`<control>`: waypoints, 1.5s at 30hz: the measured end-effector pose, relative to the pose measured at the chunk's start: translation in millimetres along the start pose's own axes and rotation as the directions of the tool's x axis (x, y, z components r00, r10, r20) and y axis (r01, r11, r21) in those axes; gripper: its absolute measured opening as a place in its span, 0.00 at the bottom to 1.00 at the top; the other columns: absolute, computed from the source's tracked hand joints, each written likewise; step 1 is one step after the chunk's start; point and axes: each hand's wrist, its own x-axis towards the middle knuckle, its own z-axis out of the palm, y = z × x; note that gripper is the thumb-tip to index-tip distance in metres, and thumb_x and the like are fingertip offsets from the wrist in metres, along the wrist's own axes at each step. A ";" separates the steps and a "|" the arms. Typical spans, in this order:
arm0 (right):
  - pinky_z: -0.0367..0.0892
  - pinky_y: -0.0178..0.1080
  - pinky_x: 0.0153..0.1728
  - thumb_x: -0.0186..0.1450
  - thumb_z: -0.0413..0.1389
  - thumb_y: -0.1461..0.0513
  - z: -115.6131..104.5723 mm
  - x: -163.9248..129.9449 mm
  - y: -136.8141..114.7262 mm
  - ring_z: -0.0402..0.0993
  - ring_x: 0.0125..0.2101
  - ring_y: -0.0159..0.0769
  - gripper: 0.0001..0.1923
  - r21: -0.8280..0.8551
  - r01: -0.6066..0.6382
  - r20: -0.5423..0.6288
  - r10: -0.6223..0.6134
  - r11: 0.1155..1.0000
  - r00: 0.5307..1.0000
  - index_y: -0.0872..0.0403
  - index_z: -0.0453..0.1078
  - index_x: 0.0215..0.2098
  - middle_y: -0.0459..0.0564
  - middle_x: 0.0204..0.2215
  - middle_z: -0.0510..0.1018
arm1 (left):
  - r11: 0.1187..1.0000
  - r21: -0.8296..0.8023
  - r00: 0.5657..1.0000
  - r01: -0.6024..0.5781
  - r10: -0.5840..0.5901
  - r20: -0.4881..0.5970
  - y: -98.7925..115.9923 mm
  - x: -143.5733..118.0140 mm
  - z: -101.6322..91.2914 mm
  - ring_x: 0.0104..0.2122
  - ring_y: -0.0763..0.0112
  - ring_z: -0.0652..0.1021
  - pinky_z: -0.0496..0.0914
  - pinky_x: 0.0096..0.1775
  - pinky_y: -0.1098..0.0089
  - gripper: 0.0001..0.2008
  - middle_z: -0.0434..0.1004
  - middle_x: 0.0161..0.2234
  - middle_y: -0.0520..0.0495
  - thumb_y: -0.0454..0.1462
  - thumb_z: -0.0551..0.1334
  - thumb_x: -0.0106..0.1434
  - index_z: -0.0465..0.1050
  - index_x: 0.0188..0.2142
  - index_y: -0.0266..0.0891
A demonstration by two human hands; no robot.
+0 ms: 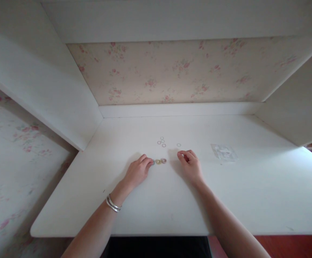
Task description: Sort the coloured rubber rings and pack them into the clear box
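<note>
Both hands rest curled on the worktop [156,200]. Left hand [137,171] touches a ring [153,162]; right hand [190,164], at three o'clock, pinches something tiny, steadied for fine work.

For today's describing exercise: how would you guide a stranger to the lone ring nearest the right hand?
On the white desk, look just beyond the right hand. One small pale ring lies there alone, apart from the cluster of four rings to its left.

Bare desktop [156,204] all round; small rings [161,142], plastic bag [224,152] beyond.
</note>
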 end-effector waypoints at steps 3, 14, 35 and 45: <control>0.58 0.35 0.26 0.64 0.52 0.51 0.9 -0.3 0.4 0.61 0.24 0.30 0.15 -0.002 0.000 0.009 0.000 1.000 1.000 0.53 0.74 0.34 0.46 0.27 0.68 | 0.999 0.030 0.999 0.012 -0.013 0.030 1.5 -0.5 0.9 0.34 0.72 0.75 0.68 0.37 0.72 0.12 0.73 0.37 0.49 0.39 0.51 0.69 0.72 0.40 0.43; 0.60 0.35 0.27 0.65 0.48 0.52 0.7 -3.8 -3.5 0.64 0.25 0.31 0.17 -0.105 0.049 0.039 -0.045 0.993 0.998 0.53 0.74 0.35 0.47 0.28 0.69 | 0.969 -0.234 0.995 0.072 -0.088 -0.057 -4.1 1.9 0.8 0.33 0.72 0.73 0.67 0.36 0.72 0.10 0.73 0.34 0.49 0.40 0.54 0.67 0.73 0.36 0.40; 0.61 0.37 0.35 0.65 0.48 0.61 -1.8 43.0 14.2 0.67 0.35 0.37 0.12 -0.449 0.292 0.318 -0.154 0.845 0.936 0.52 0.74 0.32 0.52 0.33 0.71 | 0.895 -0.397 0.971 0.206 -0.238 -0.034 -10.2 6.8 -0.2 0.32 0.70 0.74 0.67 0.35 0.71 0.11 0.76 0.33 0.48 0.42 0.56 0.63 0.75 0.35 0.40; 0.63 0.39 0.38 0.68 0.47 0.58 5.6 -8.6 -7.4 0.68 0.34 0.36 0.13 -0.317 0.336 0.326 -0.231 0.887 0.917 0.52 0.73 0.36 0.51 0.33 0.71 | 0.850 -0.458 0.954 0.261 -0.300 -0.012 -11.9 9.4 -2.7 0.30 0.71 0.74 0.67 0.35 0.72 0.12 0.76 0.31 0.50 0.44 0.57 0.61 0.75 0.35 0.39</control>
